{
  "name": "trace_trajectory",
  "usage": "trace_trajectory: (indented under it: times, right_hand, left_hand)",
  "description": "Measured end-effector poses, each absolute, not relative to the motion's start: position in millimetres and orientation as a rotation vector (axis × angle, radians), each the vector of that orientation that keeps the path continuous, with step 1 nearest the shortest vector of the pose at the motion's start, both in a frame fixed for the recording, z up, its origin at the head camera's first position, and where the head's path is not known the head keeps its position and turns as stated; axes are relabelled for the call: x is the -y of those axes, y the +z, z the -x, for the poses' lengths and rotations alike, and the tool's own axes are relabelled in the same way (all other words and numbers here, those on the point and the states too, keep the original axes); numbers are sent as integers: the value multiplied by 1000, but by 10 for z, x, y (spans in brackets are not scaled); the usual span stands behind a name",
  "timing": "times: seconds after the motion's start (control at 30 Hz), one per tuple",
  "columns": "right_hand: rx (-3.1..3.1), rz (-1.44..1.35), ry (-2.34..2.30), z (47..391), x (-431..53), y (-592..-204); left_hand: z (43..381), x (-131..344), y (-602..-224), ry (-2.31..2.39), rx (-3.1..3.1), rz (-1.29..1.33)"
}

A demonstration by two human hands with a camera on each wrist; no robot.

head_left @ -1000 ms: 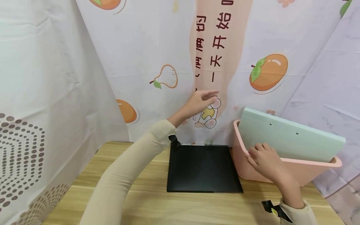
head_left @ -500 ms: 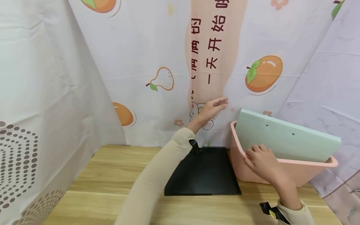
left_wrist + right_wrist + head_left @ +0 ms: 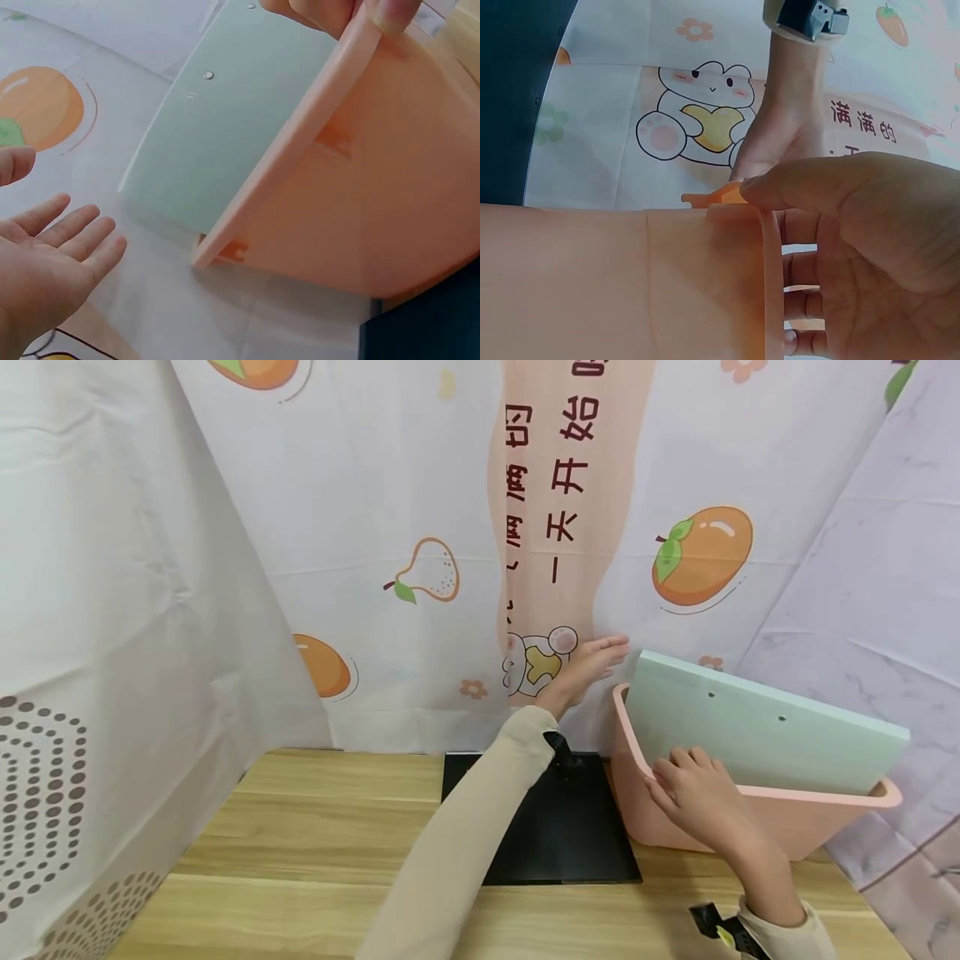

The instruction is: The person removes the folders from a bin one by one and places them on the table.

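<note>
A pink plastic bin (image 3: 813, 822) stands on the table at the right in the head view. Inside it a pale green board (image 3: 757, 731) leans, its upper part sticking out above the rim. My right hand (image 3: 705, 802) grips the bin's front rim, thumb outside and fingers curled over to the inside, as the right wrist view (image 3: 885, 232) confirms. My left hand (image 3: 588, 668) is held in the air left of the bin, before the back cloth, its fingers extended and apart from the board. In the left wrist view the open left palm (image 3: 45, 277) holds nothing.
A flat black panel (image 3: 577, 843) lies on the wooden table (image 3: 300, 835) left of the bin, partly under the left sleeve. Printed cloth (image 3: 360, 485) hangs behind the table, and more cloth hangs at both sides.
My left hand has moved right and somewhat down toward the bin, its fingers straightening. The right hand stays on the rim, and the bin and board look the same.
</note>
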State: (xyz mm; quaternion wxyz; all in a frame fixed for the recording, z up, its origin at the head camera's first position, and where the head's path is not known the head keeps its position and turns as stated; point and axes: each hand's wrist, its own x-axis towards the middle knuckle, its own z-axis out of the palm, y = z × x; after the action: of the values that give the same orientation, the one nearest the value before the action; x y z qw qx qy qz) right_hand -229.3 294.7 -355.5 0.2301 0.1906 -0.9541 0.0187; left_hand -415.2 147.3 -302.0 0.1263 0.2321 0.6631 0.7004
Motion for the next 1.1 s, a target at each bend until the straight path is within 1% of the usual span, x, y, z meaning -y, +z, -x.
trace_trajectory:
  times: [0.23,0.6,0.9,1.1]
  right_hand:
    - [2639,-521,43,2290,-2945,-3539]
    - [2669,-508,60,2289,-2931,-3529]
    - [2655,-518,55,2292,-2914,-3525]
    - [2652,-524,56,2290,-2923,-3518]
  left_hand:
    - [4200,-1582,-3136,2034,-1878,-591]
    - [4223,-1738,-3240,1981,-1808,-591]
    - [4254,-1698,-3304,1950,-1795,-585]
    - [4218,-1691,-3327,1988,-1805,-586]
